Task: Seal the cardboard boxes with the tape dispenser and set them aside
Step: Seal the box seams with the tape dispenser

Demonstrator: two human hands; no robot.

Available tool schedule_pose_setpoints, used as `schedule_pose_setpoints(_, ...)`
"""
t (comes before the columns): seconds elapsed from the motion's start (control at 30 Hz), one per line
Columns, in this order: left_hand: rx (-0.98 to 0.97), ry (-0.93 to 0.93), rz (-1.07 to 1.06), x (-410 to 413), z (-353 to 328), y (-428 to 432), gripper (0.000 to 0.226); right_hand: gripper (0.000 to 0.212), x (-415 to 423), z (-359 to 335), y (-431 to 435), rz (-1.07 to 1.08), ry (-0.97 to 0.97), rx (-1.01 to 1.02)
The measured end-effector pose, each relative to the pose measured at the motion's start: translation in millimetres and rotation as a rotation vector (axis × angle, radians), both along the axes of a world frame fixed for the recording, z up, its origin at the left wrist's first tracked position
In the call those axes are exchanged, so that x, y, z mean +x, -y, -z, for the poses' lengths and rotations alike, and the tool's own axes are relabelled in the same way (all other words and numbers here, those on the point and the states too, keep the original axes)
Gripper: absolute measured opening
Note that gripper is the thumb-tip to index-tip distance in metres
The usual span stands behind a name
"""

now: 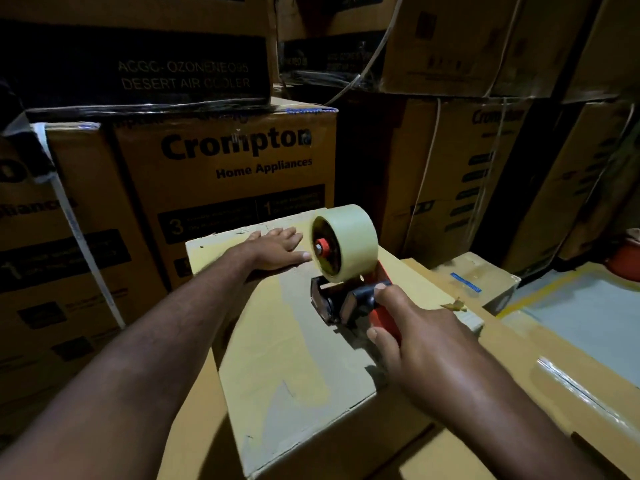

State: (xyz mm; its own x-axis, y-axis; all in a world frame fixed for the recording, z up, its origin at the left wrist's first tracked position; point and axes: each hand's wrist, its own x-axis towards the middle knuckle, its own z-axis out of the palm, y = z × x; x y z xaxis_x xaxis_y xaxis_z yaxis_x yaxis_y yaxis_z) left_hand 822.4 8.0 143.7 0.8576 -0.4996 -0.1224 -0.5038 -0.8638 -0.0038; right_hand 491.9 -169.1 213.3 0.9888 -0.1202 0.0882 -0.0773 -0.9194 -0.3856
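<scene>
- Pressing cardboard box (294, 358) flat-palmed with left hand (277, 249).
- Gripping tape dispenser (346, 271) in right hand (419, 334).
- Could seal crooked or wrinkled if tilted or rushed.

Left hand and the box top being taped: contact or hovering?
Touching. Head view shows the left hand lying flat, fingers straight, on the box top.

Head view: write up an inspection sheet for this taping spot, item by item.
Surface: larger carton under the work, glossy tape along it.
Job's things: cardboard box, flaps closed; tape dispenser on its top, roll loaded.
Clutter: torn scrap; small box with blue label.
Hands: left hand flat on the box; right hand grips the dispenser handle.
Cables: white cord hanging across the stack above.
Surroundings: stacked appliance cartons, dim light.
</scene>
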Motion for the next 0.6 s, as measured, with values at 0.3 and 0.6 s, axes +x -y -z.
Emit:
schedule_pose_setpoints(0.3, -0.084, -0.031, 0.121, -82.0, -7.1, 53.1, 0.057, 0.034, -45.0, -1.6, 10.4, 0.095, 0.028, 0.0)
schedule_pose_setpoints(0.6, -0.033, -0.039, 0.159, -113.3, -5.9, 54.6, 0.064, 0.036, -44.1, -3.2, 0.4, 0.08, 0.018, -0.01)
